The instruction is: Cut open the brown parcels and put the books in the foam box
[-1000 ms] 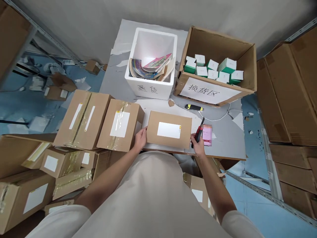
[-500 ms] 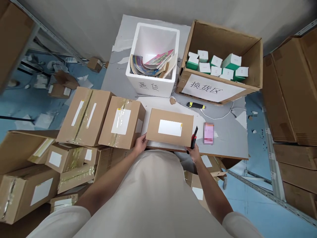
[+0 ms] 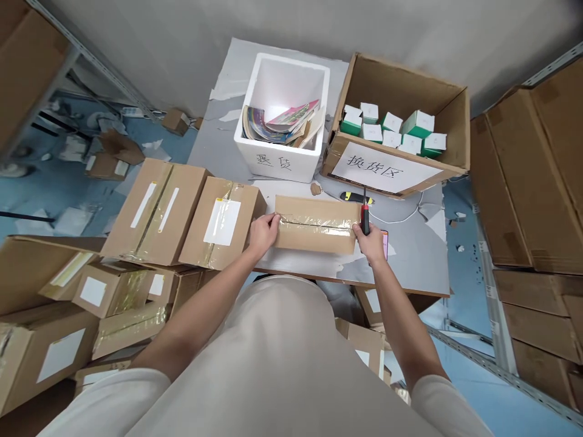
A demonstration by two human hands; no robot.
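A brown cardboard box (image 3: 314, 240) is in front of me at the table's near side, a strip of clear tape running lengthwise across the face I see. My left hand (image 3: 264, 233) grips its left end, thumb at the tape's end. At the right end, my right hand (image 3: 370, 241) is closed around a red and black utility knife (image 3: 365, 220), its blade pointing away from me, while the thumb touches the box. Partly behind that hand lies a phone (image 3: 385, 243) with a pink screen.
A white foam box (image 3: 277, 161) with booklets and a large carton (image 3: 458, 149) of green-white boxes stand at the back. A yellow-black cutter (image 3: 353, 197) lies before them. Taped cartons (image 3: 223, 224) stand left; more boxes (image 3: 121, 291) are piled below. Stacked cartons (image 3: 512, 188) line the right.
The box has been turned over: its white label faced me before, and now the taped side shows. Both hands have moved up along its ends, the knife still in the right.
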